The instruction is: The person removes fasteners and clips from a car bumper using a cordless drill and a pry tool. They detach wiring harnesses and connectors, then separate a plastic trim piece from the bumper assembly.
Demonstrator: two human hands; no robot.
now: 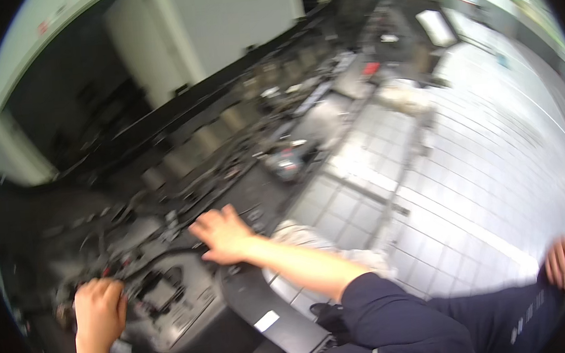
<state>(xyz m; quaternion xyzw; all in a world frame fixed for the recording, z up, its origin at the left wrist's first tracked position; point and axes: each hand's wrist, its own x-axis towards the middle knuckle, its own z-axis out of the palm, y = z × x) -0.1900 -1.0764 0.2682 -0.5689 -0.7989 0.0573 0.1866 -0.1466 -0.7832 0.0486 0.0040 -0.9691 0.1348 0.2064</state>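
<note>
I look down into a dark, blurred engine bay [172, 298] full of black covers, hoses and wires. My left hand [99, 310] is at the lower left, curled into a fist around a dark part at the bay's near edge; the blur hides what the part is. My right hand [224, 234] lies flat with fingers spread on the black parts in the middle of the bay. Its bare forearm runs back to a dark blue sleeve [386, 308]. A black plastic cover with a white label [267, 320] sits just below that forearm.
A light cloth [300, 235] lies under my right forearm at the bay's edge. The pale tiled floor [493, 160] spreads to the right. A third hand [558, 264] shows at the far right edge above dark blue clothing; whose it is I cannot tell. White walls stand behind.
</note>
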